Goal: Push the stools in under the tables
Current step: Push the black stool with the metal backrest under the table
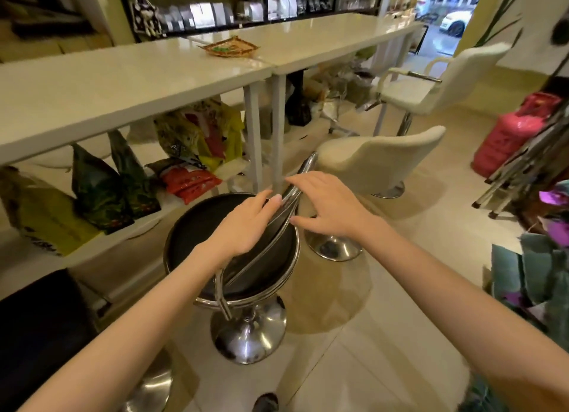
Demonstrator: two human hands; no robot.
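Resting on the curved chrome backrest rail of the round black-seated stool with a chrome pedestal at frame centre, my left hand lies flat with fingers nearly straight, while my right hand is spread open over the same rail, gripping nothing that I can see. That stool stands just outside the long glossy white tables across the upper left, near their legs. Two cream upholstered stools sit right of centre.
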